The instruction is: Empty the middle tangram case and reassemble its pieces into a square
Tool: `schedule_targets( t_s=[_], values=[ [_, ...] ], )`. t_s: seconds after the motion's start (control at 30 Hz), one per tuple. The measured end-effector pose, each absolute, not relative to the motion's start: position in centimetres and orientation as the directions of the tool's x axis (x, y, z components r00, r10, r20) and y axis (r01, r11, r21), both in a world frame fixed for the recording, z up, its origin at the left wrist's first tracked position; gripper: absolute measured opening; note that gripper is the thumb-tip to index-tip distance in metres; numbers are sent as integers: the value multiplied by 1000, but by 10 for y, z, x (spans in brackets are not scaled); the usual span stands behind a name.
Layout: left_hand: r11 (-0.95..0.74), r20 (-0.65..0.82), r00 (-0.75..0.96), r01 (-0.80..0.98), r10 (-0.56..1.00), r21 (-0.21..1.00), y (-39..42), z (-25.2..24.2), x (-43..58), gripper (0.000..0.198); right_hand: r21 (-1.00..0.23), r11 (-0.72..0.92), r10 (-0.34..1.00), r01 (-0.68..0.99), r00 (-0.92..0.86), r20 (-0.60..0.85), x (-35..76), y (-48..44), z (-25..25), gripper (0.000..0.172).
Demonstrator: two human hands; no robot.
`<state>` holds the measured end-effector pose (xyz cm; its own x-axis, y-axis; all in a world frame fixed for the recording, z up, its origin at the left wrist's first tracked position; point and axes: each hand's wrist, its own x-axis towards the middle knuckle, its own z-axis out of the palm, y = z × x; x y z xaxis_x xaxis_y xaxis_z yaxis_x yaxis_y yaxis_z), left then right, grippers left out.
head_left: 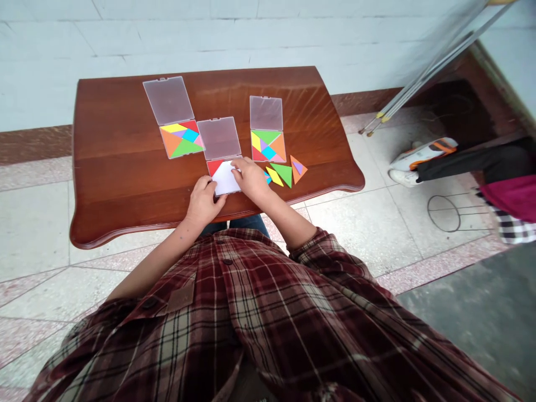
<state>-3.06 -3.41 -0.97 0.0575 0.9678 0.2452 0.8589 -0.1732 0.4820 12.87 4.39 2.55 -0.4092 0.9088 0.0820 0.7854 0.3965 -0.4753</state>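
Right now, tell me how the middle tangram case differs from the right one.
The middle case shows red and mostly white inside; the right case holds pieces in many colours. The left hand and right hand are on the middle case; the right case sits farther back. Both have see-through lids, folded open.

Tbl (121,178) by wall (209,36). On it: L case (168,101), mid case (218,138), R case (267,113); mid nearest front edge (159,227). Loose pcs (285,175) btwn R case & front edge. Crutches (385,118) R of tbl.
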Motion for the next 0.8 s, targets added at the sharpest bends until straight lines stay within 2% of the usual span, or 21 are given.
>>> schedule_targets(
  t_s=[0.23,0.43,0.8],
  values=[
    [-226,260,115,861,959,455,-25,-10,-34,31,-639,434,899,635,-351,261,160,-8,-14,25],
    [-221,269,108,873,957,435,-17,-11,-36,36,-689,510,860,516,-332,388,164,-14,-37,22],
    [-212,302,86,886,949,413,-9,-13,-36,42,-706,479,878,522,-302,372,163,3,-39,19]
  ],
)
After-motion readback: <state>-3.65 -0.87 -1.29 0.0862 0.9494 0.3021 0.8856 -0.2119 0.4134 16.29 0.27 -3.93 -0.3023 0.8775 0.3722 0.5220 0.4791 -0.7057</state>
